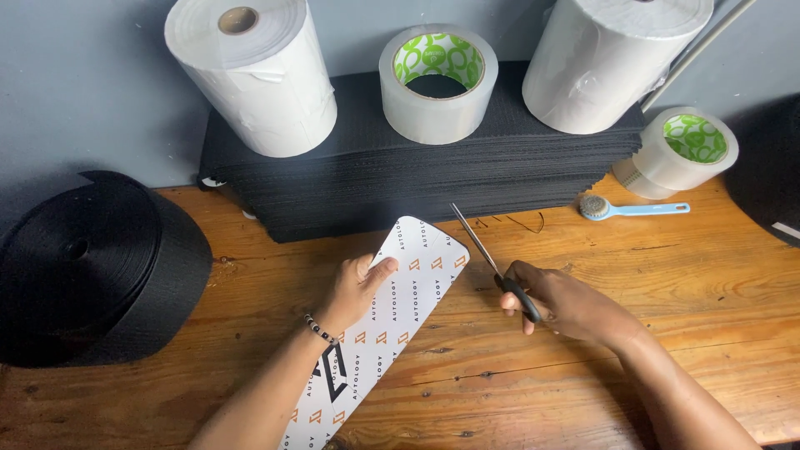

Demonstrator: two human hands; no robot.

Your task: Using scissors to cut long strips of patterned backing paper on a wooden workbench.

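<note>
So far your left hand (357,287) pins the card (392,312); its top corners look rounded already. Your right hand (567,304) grips closed scissors (492,262) at its three o'clock, off the card.

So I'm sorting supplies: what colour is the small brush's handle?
Light blue; the brush shows best in the head view, lying on the wooden table.

Single head view, looking steeply down, close over wooden table (667,275) (wall behind)
</note>
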